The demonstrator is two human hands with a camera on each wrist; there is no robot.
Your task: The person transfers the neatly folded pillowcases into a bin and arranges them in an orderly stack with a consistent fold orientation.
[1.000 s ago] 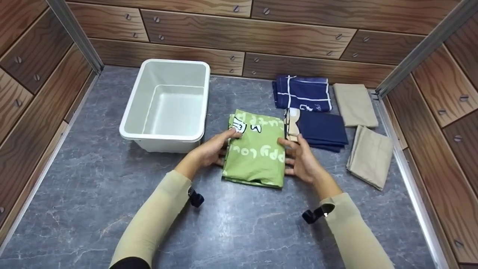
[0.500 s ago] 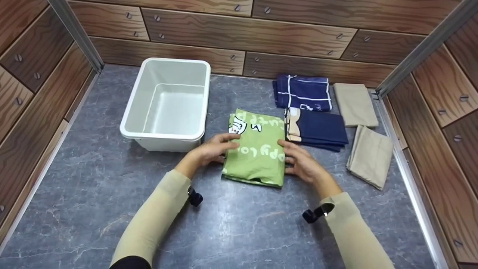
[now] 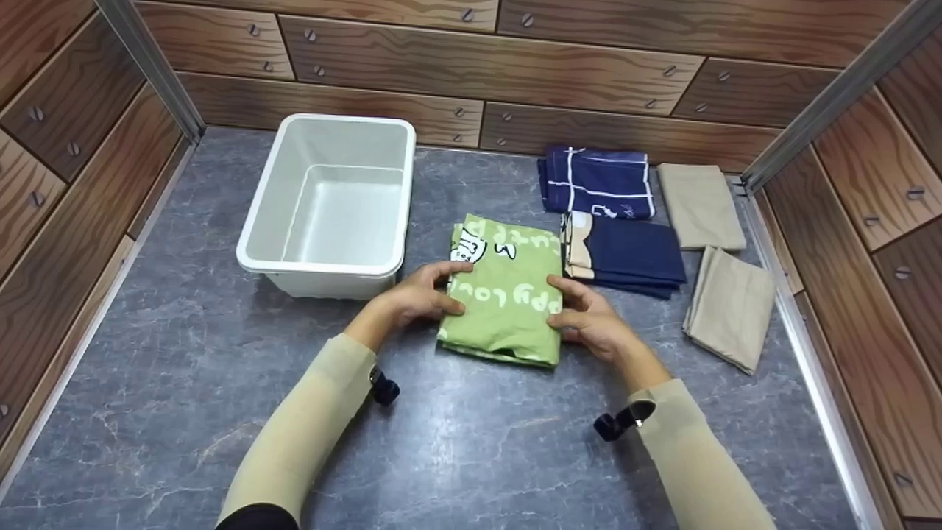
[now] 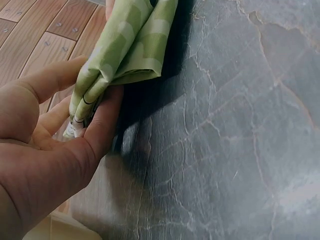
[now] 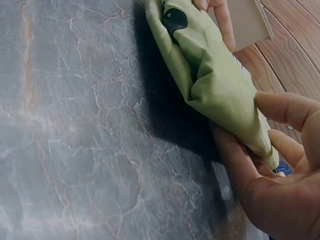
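A folded green cloth (image 3: 508, 294) with white lettering and a small cartoon print lies between my two hands in the head view. My left hand (image 3: 418, 296) grips its left edge, thumb on top and fingers under it. On the opposite edge, my right hand (image 3: 597, 318) pinches the cloth the same way. From the left wrist, the folded layers of the green cloth (image 4: 117, 55) show above the left fingers, with a dark shadow below. In the right wrist view a finger of the right hand (image 5: 280, 200) runs beneath the cloth's rounded fold.
A white plastic bin (image 3: 331, 272) stands left of the cloth. To the right lie a navy cloth with white lines (image 3: 607, 184), a navy cloth with a beige print (image 3: 636, 250), and two beige folded cloths (image 3: 699, 206). Wood-patterned walls (image 3: 412, 73) enclose the grey marbled surface (image 3: 456, 456).
Both thumbs have come onto the top of the green cloth, and the fingers have slipped further under its edges. The cloth has stayed in nearly the same place.
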